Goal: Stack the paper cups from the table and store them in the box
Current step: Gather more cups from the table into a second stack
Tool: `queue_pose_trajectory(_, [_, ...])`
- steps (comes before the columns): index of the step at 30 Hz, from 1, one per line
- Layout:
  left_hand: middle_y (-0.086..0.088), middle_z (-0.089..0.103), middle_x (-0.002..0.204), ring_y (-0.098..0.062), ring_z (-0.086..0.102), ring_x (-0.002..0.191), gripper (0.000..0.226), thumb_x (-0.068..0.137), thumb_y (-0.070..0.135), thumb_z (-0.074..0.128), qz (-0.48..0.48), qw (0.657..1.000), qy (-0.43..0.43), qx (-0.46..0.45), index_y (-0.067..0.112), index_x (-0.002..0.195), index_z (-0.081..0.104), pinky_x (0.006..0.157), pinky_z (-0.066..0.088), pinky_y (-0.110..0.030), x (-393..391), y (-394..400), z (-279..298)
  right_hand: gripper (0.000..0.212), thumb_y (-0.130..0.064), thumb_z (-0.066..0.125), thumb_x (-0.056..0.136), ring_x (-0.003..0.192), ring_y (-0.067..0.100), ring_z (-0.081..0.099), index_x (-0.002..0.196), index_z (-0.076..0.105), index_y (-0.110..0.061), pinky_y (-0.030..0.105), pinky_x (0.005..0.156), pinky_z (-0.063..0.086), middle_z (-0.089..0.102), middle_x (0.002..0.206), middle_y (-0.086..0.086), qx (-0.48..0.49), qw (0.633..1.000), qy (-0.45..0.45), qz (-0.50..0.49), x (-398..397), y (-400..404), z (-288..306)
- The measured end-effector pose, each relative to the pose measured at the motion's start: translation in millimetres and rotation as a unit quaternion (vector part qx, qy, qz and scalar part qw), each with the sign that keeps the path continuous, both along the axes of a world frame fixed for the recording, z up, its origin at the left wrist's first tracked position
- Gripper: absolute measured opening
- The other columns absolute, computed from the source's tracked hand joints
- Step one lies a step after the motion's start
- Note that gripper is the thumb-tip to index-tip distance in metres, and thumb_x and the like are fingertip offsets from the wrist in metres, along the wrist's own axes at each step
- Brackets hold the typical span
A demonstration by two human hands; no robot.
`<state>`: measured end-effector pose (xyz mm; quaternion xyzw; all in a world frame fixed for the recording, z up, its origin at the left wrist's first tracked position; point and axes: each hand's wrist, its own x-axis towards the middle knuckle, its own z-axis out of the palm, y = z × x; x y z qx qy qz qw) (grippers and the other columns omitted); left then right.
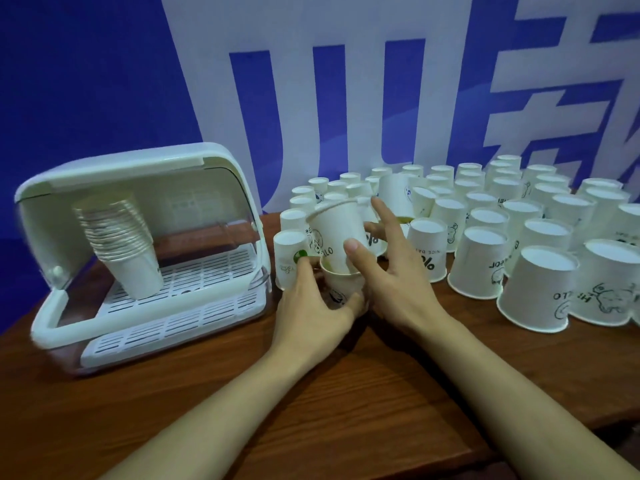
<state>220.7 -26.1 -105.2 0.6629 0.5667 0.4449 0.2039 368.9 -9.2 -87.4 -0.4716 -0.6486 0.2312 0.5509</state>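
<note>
My left hand (311, 303) grips an upright white paper cup (341, 289) on the brown table, just right of the box. A second paper cup (334, 230) leans with its base inside that one. My right hand (391, 271) pinches it, thumb on its front, a finger behind, and the index finger stretched upward. The white storage box (52, 323) stands at the left with its clear lid swung up. Inside it, a tilted stack of cups (128, 244) rests on the slotted tray.
Several upside-down paper cups (540, 289) crowd the right and back of the table (311, 393), some right behind my hands. One small cup (289, 258) stands by my left fingers. A blue and white banner forms the back wall.
</note>
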Motion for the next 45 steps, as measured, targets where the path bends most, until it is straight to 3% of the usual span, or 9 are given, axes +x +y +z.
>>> queue_pose_trajectory(4, [0.012,0.073,0.113,-0.007,0.071,0.100,0.069,0.064,0.071,0.073,-0.006,1.000,-0.012,-0.005,0.035,0.118,0.050,0.090,0.060,-0.037,-1,2,-1,0.082,-0.059,0.062,0.077,0.127,0.012,0.052,0.152,0.029,-0.048,0.052,0.110,0.041,0.053,0.122,-0.026,0.023,0.999,0.019,-0.013,4,3,-3])
queue_pose_trajectory(9, [0.010,0.070,0.114,-0.006,0.067,0.098,0.058,0.077,0.044,0.089,-0.017,1.000,0.005,-0.013,0.029,0.120,0.052,0.087,0.056,-0.029,-2,4,-2,0.064,-0.057,0.056,0.084,0.123,0.016,0.057,0.145,0.039,-0.046,0.057,0.105,0.043,0.057,0.129,-0.013,0.051,0.996,0.061,-0.024,7,6,-3])
queue_pose_trajectory(17, [0.009,0.071,0.109,-0.009,0.069,0.094,0.065,0.067,0.054,0.086,-0.028,0.999,-0.004,-0.015,0.030,0.118,0.053,0.087,0.060,-0.037,-2,1,2,0.054,-0.047,0.029,0.095,0.134,0.015,0.038,0.122,0.073,-0.028,0.032,0.099,0.019,0.072,0.119,-0.010,0.060,0.969,-0.202,-0.126,4,1,-4])
queue_pose_trajectory(24, [0.014,0.068,0.109,-0.003,0.065,0.093,0.061,0.071,0.060,0.080,-0.029,0.999,0.021,-0.005,0.032,0.117,0.052,0.078,0.055,-0.027,-4,-2,1,0.056,-0.047,0.029,0.100,0.145,0.017,0.034,0.148,0.047,-0.025,0.040,0.106,0.023,0.053,0.149,-0.002,0.072,0.947,-0.256,-0.179,31,3,18])
queue_pose_trajectory(28, [0.016,0.065,0.111,-0.001,0.063,0.096,0.062,0.074,0.060,0.081,-0.032,0.999,0.031,-0.014,0.035,0.122,0.051,0.082,0.056,-0.028,-3,1,2,0.088,-0.018,0.052,0.089,0.157,0.034,-0.009,0.162,0.003,-0.018,0.047,0.124,0.008,0.019,0.169,0.010,-0.099,0.864,-0.390,-0.302,48,23,24])
queue_pose_trajectory(30, [0.016,0.065,0.110,-0.002,0.063,0.095,0.061,0.075,0.059,0.081,-0.031,0.999,0.036,-0.011,0.035,0.122,0.051,0.082,0.057,-0.030,-3,3,3,0.095,-0.015,0.055,0.086,0.156,0.038,-0.010,0.162,-0.001,-0.019,0.047,0.125,0.004,0.025,0.165,0.010,-0.109,0.846,-0.414,-0.317,48,27,18])
queue_pose_trajectory(37, [0.016,0.066,0.107,-0.003,0.065,0.092,0.059,0.075,0.058,0.083,-0.023,0.999,0.037,0.000,0.035,0.120,0.052,0.078,0.056,-0.030,-3,4,-1,0.060,-0.029,0.084,0.072,0.114,0.034,0.042,0.128,0.063,-0.019,0.040,0.090,0.036,0.045,0.119,0.014,0.104,0.895,-0.237,-0.364,53,18,24])
queue_pose_trajectory(41, [0.015,0.068,0.104,-0.004,0.065,0.089,0.059,0.073,0.060,0.082,-0.021,0.999,0.033,0.001,0.035,0.118,0.054,0.074,0.053,-0.026,-2,6,-3,0.060,-0.040,0.092,0.065,0.102,0.007,0.050,0.115,0.063,-0.025,0.016,0.088,0.043,0.051,0.116,-0.004,0.143,0.957,0.014,-0.253,48,5,34])
queue_pose_trajectory(45, [0.015,0.068,0.104,-0.003,0.066,0.091,0.061,0.074,0.063,0.081,-0.019,0.999,0.033,0.001,0.035,0.120,0.053,0.080,0.058,-0.032,-1,7,-3,0.071,-0.034,0.096,0.057,0.087,0.008,0.064,0.105,0.044,-0.029,0.039,0.076,0.056,0.060,0.101,-0.008,0.081,0.979,0.113,-0.148,22,-9,36])
